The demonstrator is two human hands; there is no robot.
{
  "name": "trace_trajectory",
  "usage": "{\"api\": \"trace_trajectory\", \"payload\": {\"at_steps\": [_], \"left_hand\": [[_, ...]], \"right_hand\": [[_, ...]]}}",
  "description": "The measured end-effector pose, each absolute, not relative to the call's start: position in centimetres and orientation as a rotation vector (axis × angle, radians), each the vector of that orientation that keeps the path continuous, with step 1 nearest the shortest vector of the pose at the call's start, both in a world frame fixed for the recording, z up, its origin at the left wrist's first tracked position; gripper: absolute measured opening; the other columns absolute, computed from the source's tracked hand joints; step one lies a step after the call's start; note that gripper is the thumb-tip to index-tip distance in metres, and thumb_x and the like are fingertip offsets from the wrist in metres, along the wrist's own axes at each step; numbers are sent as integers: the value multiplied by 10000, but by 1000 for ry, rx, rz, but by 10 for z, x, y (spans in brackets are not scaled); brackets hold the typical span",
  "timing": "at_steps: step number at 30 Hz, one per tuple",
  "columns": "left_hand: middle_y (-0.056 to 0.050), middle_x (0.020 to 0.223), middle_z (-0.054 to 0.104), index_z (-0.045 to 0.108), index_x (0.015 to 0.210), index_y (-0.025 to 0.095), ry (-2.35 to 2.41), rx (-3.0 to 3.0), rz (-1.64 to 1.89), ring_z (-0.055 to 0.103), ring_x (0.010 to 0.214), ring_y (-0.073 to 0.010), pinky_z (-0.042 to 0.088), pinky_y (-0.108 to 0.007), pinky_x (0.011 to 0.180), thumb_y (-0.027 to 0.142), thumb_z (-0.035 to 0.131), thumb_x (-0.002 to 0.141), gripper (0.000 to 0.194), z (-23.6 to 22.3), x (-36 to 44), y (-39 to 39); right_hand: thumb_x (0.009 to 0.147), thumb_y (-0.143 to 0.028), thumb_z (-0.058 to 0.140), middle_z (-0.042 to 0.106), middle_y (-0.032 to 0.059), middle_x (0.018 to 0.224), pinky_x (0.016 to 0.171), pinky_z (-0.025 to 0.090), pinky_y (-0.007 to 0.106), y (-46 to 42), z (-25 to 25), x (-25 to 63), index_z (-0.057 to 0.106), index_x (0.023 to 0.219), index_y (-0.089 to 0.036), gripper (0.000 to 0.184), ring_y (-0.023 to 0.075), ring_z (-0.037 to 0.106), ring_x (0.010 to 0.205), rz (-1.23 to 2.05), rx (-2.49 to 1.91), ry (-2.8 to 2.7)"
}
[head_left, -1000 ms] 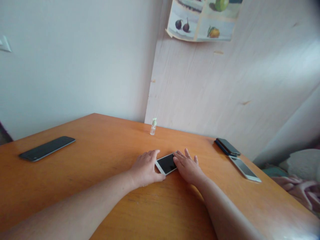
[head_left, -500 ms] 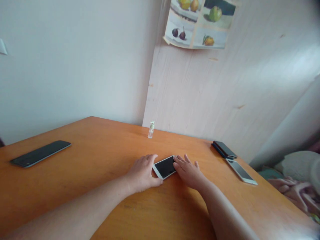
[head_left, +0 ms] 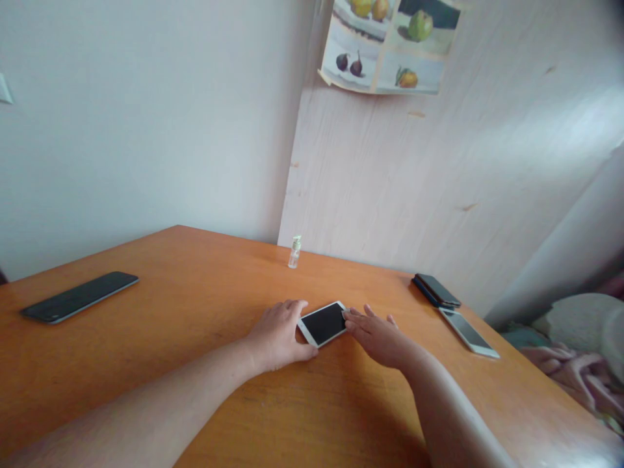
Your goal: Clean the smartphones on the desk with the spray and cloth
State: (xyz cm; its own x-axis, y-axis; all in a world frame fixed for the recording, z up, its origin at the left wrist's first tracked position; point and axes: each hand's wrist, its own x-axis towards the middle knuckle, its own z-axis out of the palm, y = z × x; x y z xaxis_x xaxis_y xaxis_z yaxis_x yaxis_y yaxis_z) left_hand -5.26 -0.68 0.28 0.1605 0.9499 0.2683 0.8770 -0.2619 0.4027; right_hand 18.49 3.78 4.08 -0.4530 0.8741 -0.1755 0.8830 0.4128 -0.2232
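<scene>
A white smartphone point(head_left: 322, 324) with a dark screen lies face up on the wooden table. My left hand point(head_left: 280, 335) grips its left end, the thumb at the near corner and the fingers at the far edge. My right hand point(head_left: 373, 335) has its fingers stretched out, with the fingertips resting on the phone's right end. Anything under those fingertips is hidden.
Behind the phone stands a small clear pump bottle point(head_left: 294, 252). A large dark phone point(head_left: 80, 297) lies at the left. To the right are a dark wallet-like case point(head_left: 436, 291) and another white phone point(head_left: 468, 333). A wall rises behind the table point(head_left: 205, 266).
My right hand has slid a little to the right across the phone, uncovering more of its screen. My left hand keeps its place at the left end.
</scene>
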Motion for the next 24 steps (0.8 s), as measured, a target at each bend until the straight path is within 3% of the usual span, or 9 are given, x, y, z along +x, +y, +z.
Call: {"api": "trace_trajectory", "payload": {"at_steps": [7, 16, 24], "left_hand": [[-126, 1199, 615, 517, 1221, 183, 1782, 2300, 721, 580, 1097, -311, 455, -391, 911, 562, 715, 647, 716, 8, -50, -9], [-85, 1111, 613, 573, 1131, 229, 1780, 2333, 684, 580, 1044, -290, 471, -367, 853, 533, 739, 629, 610, 8, -53, -7], [-89, 1073, 624, 584, 1101, 224, 1772, 2329, 677, 591, 1019, -289, 467, -354, 833, 571, 713, 654, 580, 11, -52, -9]], "right_hand": [[1004, -464, 227, 343, 3, 1546, 1148, 99, 620, 3, 55, 168, 416, 1450, -330, 503, 281, 185, 1462, -572, 984, 2844], [985, -377, 275, 459, 72, 1475, 1055, 164, 743, 28, 49, 192, 520, 1378, -273, 474, 343, 293, 1418, -264, 1520, 2662], [995, -418, 273, 420, 12, 1504, 1156, 170, 566, 3, 56, 172, 505, 1391, -323, 470, 270, 280, 1433, -534, 1021, 2852]]}}
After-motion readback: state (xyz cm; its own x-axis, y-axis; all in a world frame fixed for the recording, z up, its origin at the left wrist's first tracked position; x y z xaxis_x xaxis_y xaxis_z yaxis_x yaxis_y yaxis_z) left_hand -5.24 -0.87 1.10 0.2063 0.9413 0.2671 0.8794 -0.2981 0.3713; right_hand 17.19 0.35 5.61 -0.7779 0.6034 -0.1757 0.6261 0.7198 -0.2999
